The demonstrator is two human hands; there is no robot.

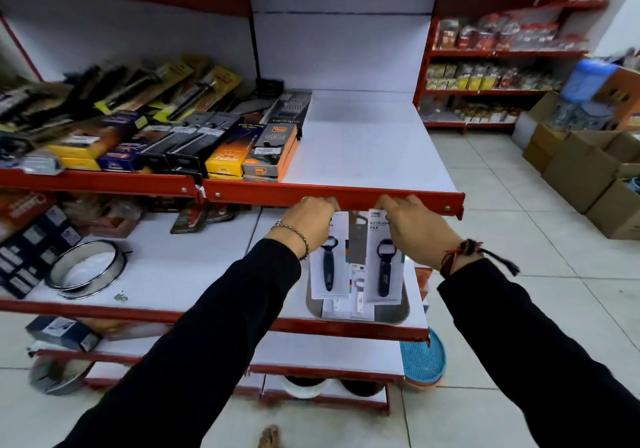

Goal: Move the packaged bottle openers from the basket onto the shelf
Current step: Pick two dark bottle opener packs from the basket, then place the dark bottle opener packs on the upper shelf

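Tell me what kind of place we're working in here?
Most likely a small retail shop: red shelving holding packaged kitchen tools, food packets on the far racks, and cardboard stock boxes on the tiled floor.

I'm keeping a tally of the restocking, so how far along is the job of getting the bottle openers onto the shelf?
Nothing looks shelved yet: the bare white part of the upper shelf holds no openers. In hand: the left hand and right hand each lift a packaged bottle opener, left one, right one, up near the shelf's red front edge. Left: more packs lie below in the grey tray; how many is unclear.
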